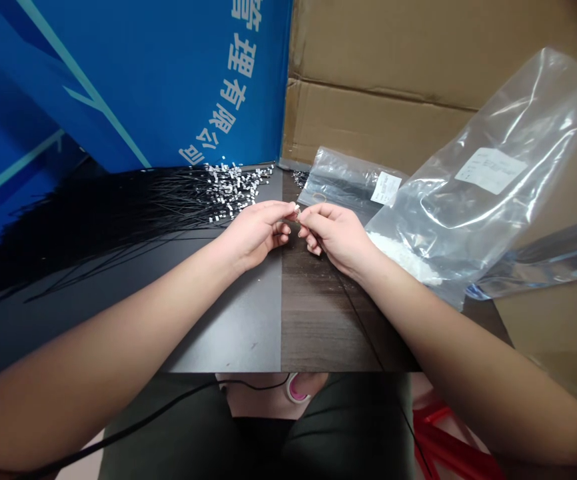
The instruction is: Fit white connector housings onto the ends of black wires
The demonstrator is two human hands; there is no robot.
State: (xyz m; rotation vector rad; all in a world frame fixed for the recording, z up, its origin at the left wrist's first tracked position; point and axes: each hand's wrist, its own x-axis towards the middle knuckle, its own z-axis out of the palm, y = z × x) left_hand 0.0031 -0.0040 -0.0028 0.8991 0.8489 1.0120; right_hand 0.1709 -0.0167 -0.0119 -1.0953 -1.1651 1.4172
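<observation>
My left hand (261,232) is closed in a pinch between thumb and forefinger, with a small white plastic connector (296,209) at the fingertips. Almost meeting it, my right hand (337,235) also pinches, its fingertips close to the connector. A thin black wire (359,319) comes out from below my right hand and hangs over the front edge of the table; its upper end is hidden by the fingers. Left of my hands lies a large bundle of black wires (93,213) with white connectors (231,190) on their ends.
A large clear plastic bag (513,133) holding small white parts (406,259) leans at the right. Behind my hands lies a smaller labelled bag (341,177). A blue panel (168,73) and cardboard (383,47) stand behind the table (228,333). A red stool (448,440) is below.
</observation>
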